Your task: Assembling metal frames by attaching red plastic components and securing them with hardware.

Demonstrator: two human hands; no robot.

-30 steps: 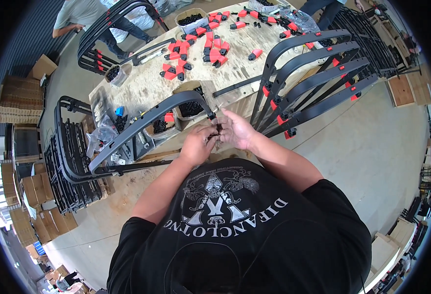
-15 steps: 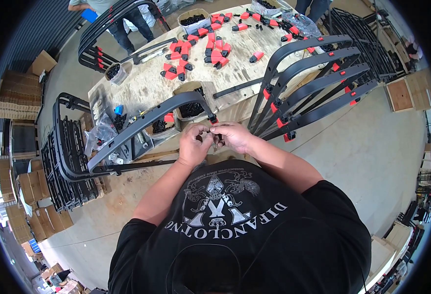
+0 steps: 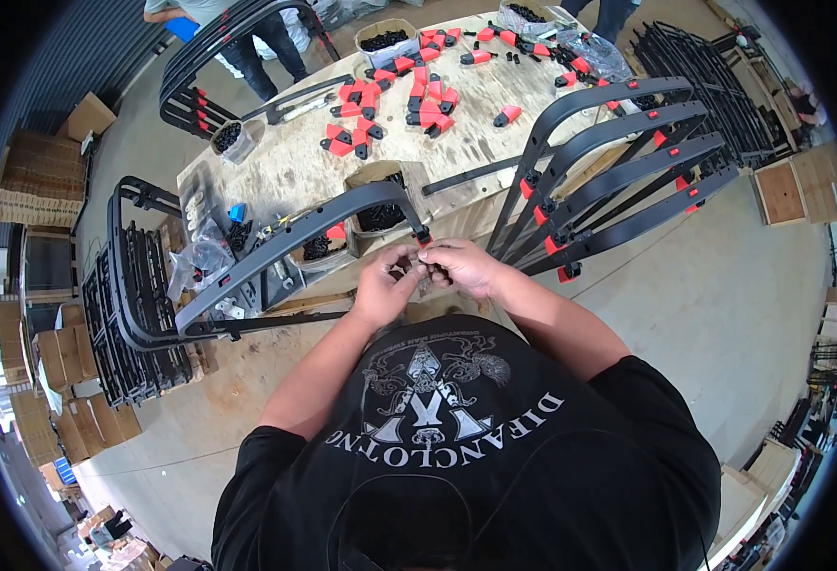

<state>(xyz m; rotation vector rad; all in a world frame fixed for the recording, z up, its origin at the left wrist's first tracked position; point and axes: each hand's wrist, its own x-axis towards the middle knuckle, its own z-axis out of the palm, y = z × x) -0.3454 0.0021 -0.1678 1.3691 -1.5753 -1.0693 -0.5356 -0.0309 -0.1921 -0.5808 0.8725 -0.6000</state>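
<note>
My left hand (image 3: 387, 285) and my right hand (image 3: 462, 267) meet at the table's near edge, fingers pinched together. Something small and dark seems to be between them, but the fingers hide what it is. Just beyond the fingertips is the end of a curved black tubular frame (image 3: 295, 230), with a dark fitting and a bit of red on it. That frame leans across the table's left front corner. A carton of small black parts (image 3: 381, 211) stands right behind its end, and a second box of black parts (image 3: 318, 249) sits under the tube.
Several black frames with red clips (image 3: 618, 176) stand at the table's right. Red-and-black end pieces (image 3: 428, 100) lie scattered over the wooden table (image 3: 276, 176). More frames (image 3: 138, 295) are stacked at the left. A person (image 3: 247, 48) stands beyond the far left edge.
The whole view has shifted slightly, so the table sits a little lower and further right. My hands stay together by the frame's end, with only small finger movement.
</note>
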